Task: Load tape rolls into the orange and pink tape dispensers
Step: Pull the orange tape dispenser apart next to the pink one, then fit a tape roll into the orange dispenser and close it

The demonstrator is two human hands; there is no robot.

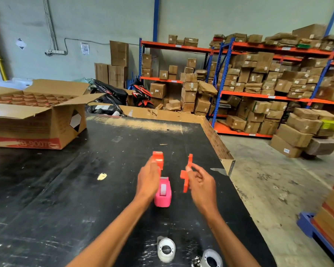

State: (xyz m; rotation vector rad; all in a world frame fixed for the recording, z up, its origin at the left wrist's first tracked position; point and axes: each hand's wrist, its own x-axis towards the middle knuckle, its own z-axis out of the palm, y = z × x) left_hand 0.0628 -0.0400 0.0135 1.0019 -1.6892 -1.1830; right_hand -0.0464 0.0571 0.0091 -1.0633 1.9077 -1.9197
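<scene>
— Any writing you can read?

— Only blurred red print on the open cardboard box (37,120), roughly "900".

— Which way do the dispensers lie?

— The pink dispenser (163,193) sits on the black table (66,189), long axis running away from the person, cutter end far. The orange dispenser (158,159) is just beyond it.

— And the hands?

— The left hand (148,180) grips the orange dispenser. The right hand (201,184) pinches a flat orange piece (186,174) in its fingertips, upright. Two tape rolls (166,249) lie near the table's front edge.

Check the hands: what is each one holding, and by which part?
Left hand grips the orange dispenser body around its rear part. Right hand pinches a separate orange side piece at its middle edge, fingertips only.
</scene>
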